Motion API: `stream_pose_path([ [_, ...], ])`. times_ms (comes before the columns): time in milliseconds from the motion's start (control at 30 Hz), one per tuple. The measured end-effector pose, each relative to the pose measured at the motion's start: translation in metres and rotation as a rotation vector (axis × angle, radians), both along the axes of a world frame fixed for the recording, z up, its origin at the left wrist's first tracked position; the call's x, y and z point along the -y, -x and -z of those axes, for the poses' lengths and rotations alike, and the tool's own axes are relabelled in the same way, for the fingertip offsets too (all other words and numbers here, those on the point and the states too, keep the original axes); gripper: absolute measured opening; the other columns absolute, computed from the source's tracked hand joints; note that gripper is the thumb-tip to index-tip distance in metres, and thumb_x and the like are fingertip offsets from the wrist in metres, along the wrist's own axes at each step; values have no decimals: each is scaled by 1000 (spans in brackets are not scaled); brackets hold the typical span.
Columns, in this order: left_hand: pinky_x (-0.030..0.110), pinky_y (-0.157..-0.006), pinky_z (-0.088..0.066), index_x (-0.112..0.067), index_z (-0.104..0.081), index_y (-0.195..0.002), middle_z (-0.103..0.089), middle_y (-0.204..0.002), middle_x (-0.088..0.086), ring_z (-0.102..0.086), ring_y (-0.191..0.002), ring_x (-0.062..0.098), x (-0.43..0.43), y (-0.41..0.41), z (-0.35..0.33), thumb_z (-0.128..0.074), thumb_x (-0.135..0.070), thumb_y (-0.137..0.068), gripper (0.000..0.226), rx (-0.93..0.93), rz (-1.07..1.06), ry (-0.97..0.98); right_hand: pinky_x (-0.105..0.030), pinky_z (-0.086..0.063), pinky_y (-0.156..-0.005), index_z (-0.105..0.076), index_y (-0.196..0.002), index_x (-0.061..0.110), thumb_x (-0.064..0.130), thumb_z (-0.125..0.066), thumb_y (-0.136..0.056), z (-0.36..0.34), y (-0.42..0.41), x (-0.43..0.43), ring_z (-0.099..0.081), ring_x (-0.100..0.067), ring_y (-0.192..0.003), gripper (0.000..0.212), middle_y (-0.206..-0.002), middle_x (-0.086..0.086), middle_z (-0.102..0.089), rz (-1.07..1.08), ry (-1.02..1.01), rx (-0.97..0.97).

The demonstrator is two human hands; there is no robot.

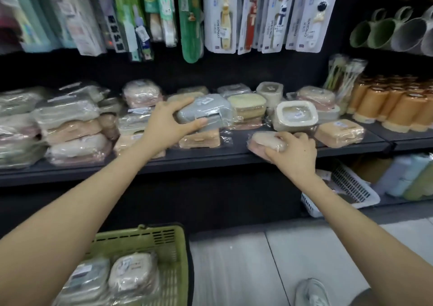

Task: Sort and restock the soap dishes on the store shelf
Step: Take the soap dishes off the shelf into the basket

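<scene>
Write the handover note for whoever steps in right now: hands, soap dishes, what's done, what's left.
Left hand grips the grey soap dish at the top of a middle stack on the shelf.
Right hand grips a beige wrapped dish at the shelf's front edge.
Done: stacks stand along the shelf's left.
Left: place both held dishes; the green basket on the floor holds at least two wrapped dishes.

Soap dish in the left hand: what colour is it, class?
The soap dish is grey-blue, seen in the head view.
</scene>
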State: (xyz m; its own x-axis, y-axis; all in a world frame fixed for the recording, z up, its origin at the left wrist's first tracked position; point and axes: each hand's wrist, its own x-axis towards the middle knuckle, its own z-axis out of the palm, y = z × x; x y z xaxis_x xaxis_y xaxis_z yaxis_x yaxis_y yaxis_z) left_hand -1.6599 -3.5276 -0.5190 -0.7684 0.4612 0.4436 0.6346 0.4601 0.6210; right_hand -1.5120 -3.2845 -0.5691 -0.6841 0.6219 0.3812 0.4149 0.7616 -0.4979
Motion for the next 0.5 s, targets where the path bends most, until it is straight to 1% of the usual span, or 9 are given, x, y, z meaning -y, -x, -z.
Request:
stream_pose_path([
  [67, 36, -104, -43, -37, -57, -130, -60, -126, -4, -54, -117, 10, 33, -11, 10, -65, -80, -61, 82, 36, -22, -16, -37, -35, -93, -66, -120, 29, 66, -38, -57, 0, -5, 25, -49, -38, -110, 79, -115, -16, -58, -87, 23, -16],
  [167, 34, -106, -41, -36, -57, -130, -60, -125, -10, -51, -119, 8, 92, -31, 31, -64, -80, -62, 82, 43, -81, -23, -25, -28, -90, -65, -121, 30, 49, -60, -68, 6, -17, 72, -46, -31, -113, 57, -118, -11, -54, -280, 115, -35],
  [233, 20, -102, -37, -39, -56, -130, -57, -122, -5, -49, -114, 6, 135, -52, 48, -69, -75, -63, 78, 91, -129, -17, -23, -29, -92, -65, -122, 29, 32, -72, -74, 20, -25, 108, -46, -25, -114, 48, -119, -7, -54, -438, 178, -26],
  [300, 3, -92, -29, -40, -55, -128, -53, -116, -3, -44, -108, 3, 181, -70, 76, -70, -65, -63, 71, 129, -185, 1, -23, -32, -93, -66, -120, 30, 29, -75, -74, 44, -30, 144, -47, -21, -112, 48, -117, -4, -56, -572, 204, 21],
  [333, 0, -89, -28, -41, -54, -126, -52, -115, -3, -42, -107, 2, 204, -78, 91, -71, -64, -62, 70, 165, -216, 11, -23, -31, -93, -66, -120, 31, 32, -74, -72, 59, -32, 161, -47, -20, -111, 49, -116, -2, -55, -626, 218, 61],
  [367, 1, -90, -28, -42, -54, -125, -52, -114, -3, -43, -108, 2, 227, -84, 109, -73, -66, -61, 70, 204, -244, 23, -22, -31, -92, -66, -120, 32, 35, -73, -70, 77, -34, 179, -47, -20, -111, 50, -116, -1, -54, -673, 236, 115],
  [433, 13, -96, -34, -50, -54, -119, -49, -114, -6, -45, -109, 4, 271, -98, 144, -74, -67, -59, 66, 283, -297, 64, -21, -30, -92, -65, -120, 33, 33, -76, -72, 112, -34, 211, -45, -19, -112, 50, -117, 3, -51, -743, 284, 235],
  [467, 16, -97, -36, -54, -52, -114, -47, -114, -7, -46, -109, 4, 289, -106, 159, -76, -61, -59, 61, 332, -320, 81, -22, -31, -93, -64, -120, 33, 30, -77, -73, 130, -34, 226, -45, -19, -114, 49, -117, 5, -50, -774, 301, 286],
  [500, 14, -96, -36, -57, -50, -111, -44, -115, -7, -46, -109, 5, 306, -113, 174, -79, -52, -60, 58, 382, -331, 92, -23, -32, -96, -64, -121, 32, 28, -77, -75, 147, -33, 239, -44, -17, -115, 48, -118, 6, -49, -804, 317, 338],
])
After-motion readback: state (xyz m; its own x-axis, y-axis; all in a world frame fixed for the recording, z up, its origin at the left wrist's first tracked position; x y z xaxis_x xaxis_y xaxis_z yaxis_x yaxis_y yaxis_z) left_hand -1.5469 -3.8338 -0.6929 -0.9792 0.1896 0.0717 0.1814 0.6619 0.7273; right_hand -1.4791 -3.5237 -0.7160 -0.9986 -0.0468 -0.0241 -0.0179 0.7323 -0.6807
